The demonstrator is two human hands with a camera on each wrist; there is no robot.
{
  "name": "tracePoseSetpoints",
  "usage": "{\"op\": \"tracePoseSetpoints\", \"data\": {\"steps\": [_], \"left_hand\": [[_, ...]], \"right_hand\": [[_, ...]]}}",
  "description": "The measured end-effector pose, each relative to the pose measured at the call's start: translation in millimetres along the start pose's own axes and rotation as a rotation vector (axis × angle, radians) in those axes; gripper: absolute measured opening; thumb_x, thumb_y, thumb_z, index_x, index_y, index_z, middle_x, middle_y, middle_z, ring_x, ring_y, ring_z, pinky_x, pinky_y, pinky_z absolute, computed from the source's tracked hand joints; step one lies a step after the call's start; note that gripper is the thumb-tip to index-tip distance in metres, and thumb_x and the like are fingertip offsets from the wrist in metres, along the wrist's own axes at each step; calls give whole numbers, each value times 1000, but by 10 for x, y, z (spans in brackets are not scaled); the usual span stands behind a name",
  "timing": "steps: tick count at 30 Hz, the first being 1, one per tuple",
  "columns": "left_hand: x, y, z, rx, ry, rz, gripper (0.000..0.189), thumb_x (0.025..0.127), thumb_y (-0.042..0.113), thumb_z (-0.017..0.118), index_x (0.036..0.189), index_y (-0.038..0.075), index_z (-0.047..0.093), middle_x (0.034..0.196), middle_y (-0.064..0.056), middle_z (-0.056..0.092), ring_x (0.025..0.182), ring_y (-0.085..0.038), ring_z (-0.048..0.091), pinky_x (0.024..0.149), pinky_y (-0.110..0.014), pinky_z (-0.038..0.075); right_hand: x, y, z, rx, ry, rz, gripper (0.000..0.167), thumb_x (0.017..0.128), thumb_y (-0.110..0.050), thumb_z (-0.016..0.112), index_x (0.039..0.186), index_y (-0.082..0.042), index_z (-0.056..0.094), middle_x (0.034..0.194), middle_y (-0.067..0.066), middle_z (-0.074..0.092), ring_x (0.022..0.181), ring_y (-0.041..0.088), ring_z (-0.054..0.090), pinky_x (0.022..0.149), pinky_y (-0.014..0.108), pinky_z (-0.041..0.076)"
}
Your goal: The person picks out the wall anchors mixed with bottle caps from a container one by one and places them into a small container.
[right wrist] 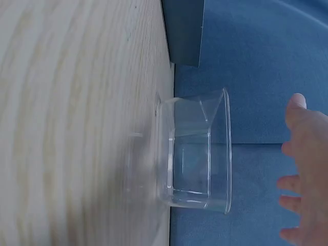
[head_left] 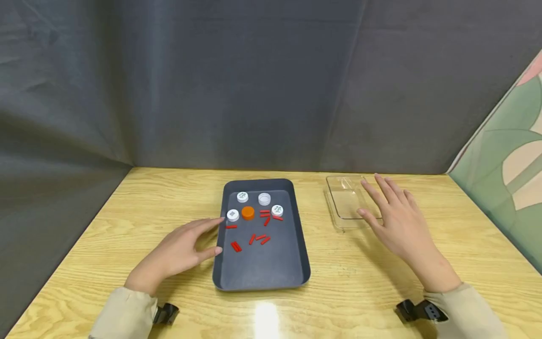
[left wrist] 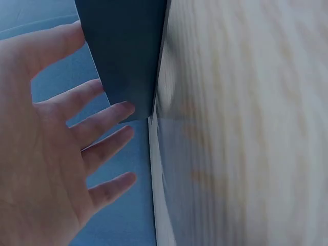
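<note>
My left hand (head_left: 179,249) is at the left rim of a dark grey tray (head_left: 271,275), thumb and fingers spread with the tips right at the edge. In the left wrist view, its fingertips overlap the tray's side (left wrist: 125,56). Inside the tray lie several white bottle caps (head_left: 233,215), one of them hollow side up (head_left: 264,199), and an orange cap (head_left: 248,213). Small red sticks (head_left: 252,239) are scattered among and below the caps. Fingers spread, my right hand (head_left: 398,223) hovers beside and partly over a clear plastic box (right wrist: 197,148), holding nothing.
The tray and the box stand apart on a wood-grain table (head_left: 169,200). A dark grey cloth (head_left: 254,84) rises behind the table's back edge and along the left. At the right is a patterned green and pink panel (head_left: 516,155).
</note>
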State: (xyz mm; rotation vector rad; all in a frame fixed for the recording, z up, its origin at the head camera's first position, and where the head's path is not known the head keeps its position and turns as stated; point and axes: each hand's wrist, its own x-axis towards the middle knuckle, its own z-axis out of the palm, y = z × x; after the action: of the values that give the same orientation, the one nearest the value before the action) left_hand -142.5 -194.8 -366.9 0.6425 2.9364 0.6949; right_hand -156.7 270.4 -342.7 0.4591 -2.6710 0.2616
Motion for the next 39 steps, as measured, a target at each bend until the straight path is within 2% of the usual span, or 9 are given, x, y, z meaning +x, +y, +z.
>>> {"op": "tracePoseSetpoints", "data": {"steps": [5,8,10,14,16,21,25,30,39], "left_hand": [[16,-20,-6,-61,-34,-20,71,90,45,71,152,23,42,150,-8,46,138,-35,41,109,-58,33],[38,-51,-9,-135,-65,-38,75,88,47,72,152,25,41,152,-7,43,138,-34,40,108,-58,33],[52,-78,-16,-195,-87,-47,78,86,48,74,153,26,40,152,-8,43,132,-32,47,107,-58,35],[83,-128,-25,-309,-116,-23,81,84,46,77,153,23,40,150,-9,45,128,-29,51,106,-55,38],[100,-149,-24,-361,-121,-6,81,84,43,78,152,20,41,148,-10,46,130,-30,49,105,-54,40],[140,-199,2,-471,-139,-17,80,83,36,81,151,19,42,148,-11,46,134,-32,43,103,-52,42],[143,-229,32,-522,-162,-37,81,83,36,81,151,21,41,148,-12,45,136,-32,41,104,-51,41],[146,-250,51,-559,-181,-45,82,83,34,81,152,21,39,148,-14,44,136,-33,40,102,-49,42],[143,-243,39,-585,-186,-52,82,84,32,81,153,20,37,148,-15,44,136,-34,41,103,-53,40]], "right_hand": [[27,-72,-6,38,40,-27,62,99,-41,59,152,-18,40,156,16,33,140,41,30,112,62,20],[43,-132,-8,81,86,-85,60,97,-38,63,149,-16,45,152,17,40,135,43,38,108,62,26],[60,-177,3,114,124,-136,59,97,-40,63,148,-15,47,149,17,44,131,43,42,103,61,32],[106,-271,36,156,167,-221,60,100,-51,52,148,-16,48,145,16,49,127,42,47,101,60,35],[143,-326,52,167,175,-252,63,101,-57,44,148,-15,49,145,16,50,127,42,48,102,58,35],[240,-462,98,208,177,-327,64,101,-58,40,143,-11,54,143,14,52,126,40,50,103,57,36],[308,-556,167,267,161,-370,54,101,-49,52,139,-11,58,140,11,56,126,36,52,102,54,38],[394,-681,257,334,98,-382,47,94,-30,69,137,-14,60,138,6,58,126,31,54,103,52,40],[504,-938,399,438,-12,-443,42,94,-28,70,133,-14,64,135,0,60,126,23,54,105,45,41]]}}
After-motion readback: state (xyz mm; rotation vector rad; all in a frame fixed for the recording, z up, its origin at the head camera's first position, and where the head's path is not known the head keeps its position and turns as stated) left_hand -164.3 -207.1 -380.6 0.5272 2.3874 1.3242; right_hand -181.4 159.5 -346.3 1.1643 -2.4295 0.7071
